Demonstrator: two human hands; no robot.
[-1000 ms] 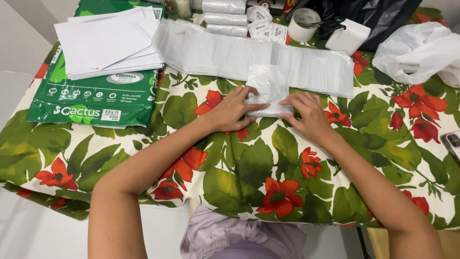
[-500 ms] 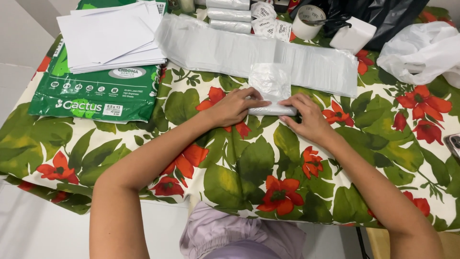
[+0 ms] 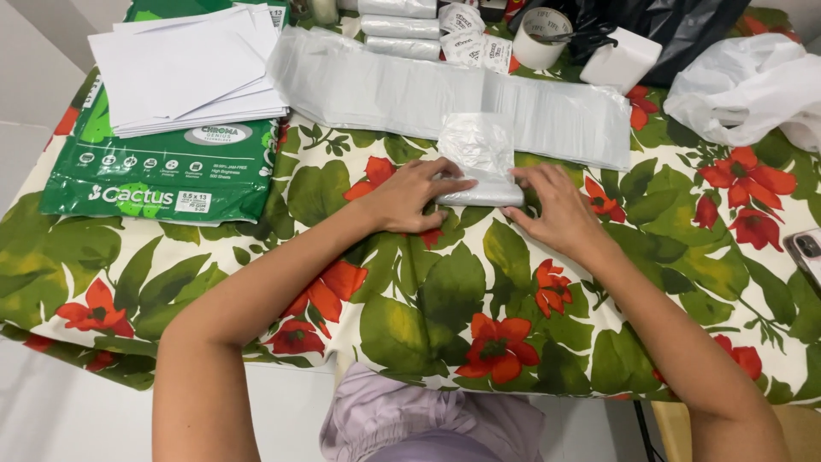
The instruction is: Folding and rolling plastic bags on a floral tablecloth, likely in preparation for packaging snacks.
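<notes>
A small clear plastic bag (image 3: pixel 477 154) lies on the flowered tablecloth (image 3: pixel 445 299), its near end rolled or folded into a thick strip. My left hand (image 3: pixel 412 195) presses on the left end of that fold, fingers flat. My right hand (image 3: pixel 556 205) holds down the right end with its fingertips. Just behind the bag lies a long stack of grey-white plastic bags (image 3: pixel 445 94), spread flat across the table.
At far left, a pile of white envelopes (image 3: pixel 184 64) rests on a green paper ream pack (image 3: pixel 162 175). Rolled bags (image 3: pixel 398 26), a tape roll (image 3: pixel 543 34), a white box (image 3: pixel 620 60), a black bag (image 3: pixel 684 21) and a crumpled white bag (image 3: pixel 753 90) line the back. A phone (image 3: pixel 808 252) lies at right.
Both hands have stayed on the small bag's near end, shifting slightly as they press the fold. The camera view has drifted a little.
</notes>
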